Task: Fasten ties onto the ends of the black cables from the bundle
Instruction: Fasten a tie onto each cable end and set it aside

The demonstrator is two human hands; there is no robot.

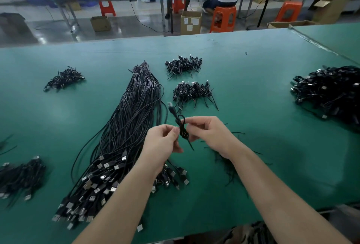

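The green worktable (253, 80) carries everything, and the largest thing on it is the long bundle of black cables (134, 111), bound at its far end and fanning toward the person into a spread of metal USB plugs (93, 187). Such a bundle looks limp and light strand by strand but tangle-prone as a mass, so a single cable is probably best drawn out by its rigid plug rather than by the slack cord. A big heap of coiled cables (329, 91) sits at the far right, well apart, and smaller finished piles (191, 92) lie just beyond the hands. Loose black ties (229, 165) lie scattered under the right forearm; they look thin and wiry, easy to bend and likely to hold a twist. Above the table, between both hands, is one small coiled cable (182, 128), its plug end (171, 107) sticking up and away and a tie tail (190, 144) hanging below. The left hand (163, 142) pinches the coil from its side with curled fingers, and the right hand (208, 132) pinches it from the other side. The coil is springy and would likely loosen if released, so holding at its waist, where the tie wraps, seems the sound grip.
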